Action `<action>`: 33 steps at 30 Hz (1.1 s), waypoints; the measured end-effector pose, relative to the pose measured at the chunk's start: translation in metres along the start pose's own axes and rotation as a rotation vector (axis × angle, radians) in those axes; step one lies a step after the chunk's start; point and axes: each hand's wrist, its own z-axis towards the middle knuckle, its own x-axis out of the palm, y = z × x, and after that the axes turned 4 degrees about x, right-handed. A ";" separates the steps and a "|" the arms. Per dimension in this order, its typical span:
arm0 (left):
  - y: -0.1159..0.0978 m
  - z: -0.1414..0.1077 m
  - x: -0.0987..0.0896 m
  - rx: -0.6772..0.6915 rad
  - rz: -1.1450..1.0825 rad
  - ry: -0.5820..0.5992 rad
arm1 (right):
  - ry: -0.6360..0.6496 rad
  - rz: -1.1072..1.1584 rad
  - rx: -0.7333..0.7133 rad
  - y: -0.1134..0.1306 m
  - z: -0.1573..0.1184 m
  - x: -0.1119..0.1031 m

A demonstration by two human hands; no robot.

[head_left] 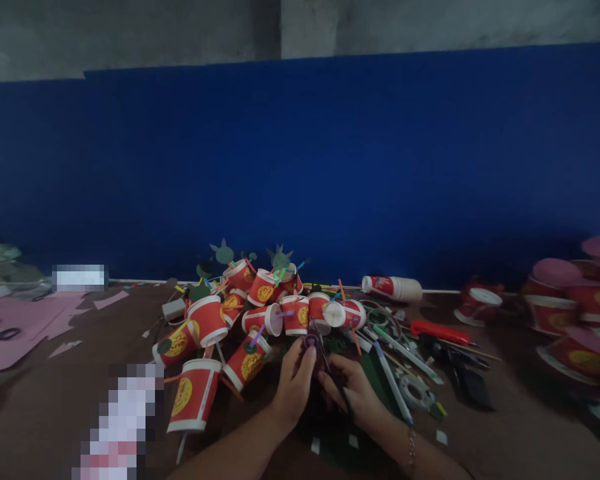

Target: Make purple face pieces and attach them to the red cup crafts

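Note:
Near the front centre, my left hand (296, 373) pinches a small dark purple piece (311, 342) between thumb and fingers. Just right of it, my right hand (349, 387) is closed around dark-handled scissors (336, 380), whose blades point up and away beside the purple piece. Whether the blades touch it is too dim to tell. Beyond both hands lies a pile of red and white paper cups (207, 320) with coloured straws stuck in them. Dark green paper (380, 380) lies beneath and right of the hands.
On the brown table (250, 427), a red cutter (440, 331), a tape roll (416, 392) and a blue-white pen (393, 383) lie right. Pink paper (25, 327) is at left. More cups (553, 313) stand far right, before a blue panel (330, 167).

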 end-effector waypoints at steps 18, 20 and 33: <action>0.003 0.000 -0.001 -0.089 -0.021 -0.164 | -0.014 0.013 0.027 0.000 0.001 0.001; 0.000 0.001 -0.001 -0.038 0.005 -0.089 | -0.020 0.026 0.020 0.000 0.002 0.001; 0.001 0.001 -0.003 -0.039 0.017 -0.096 | -0.009 0.010 0.046 0.004 0.004 -0.002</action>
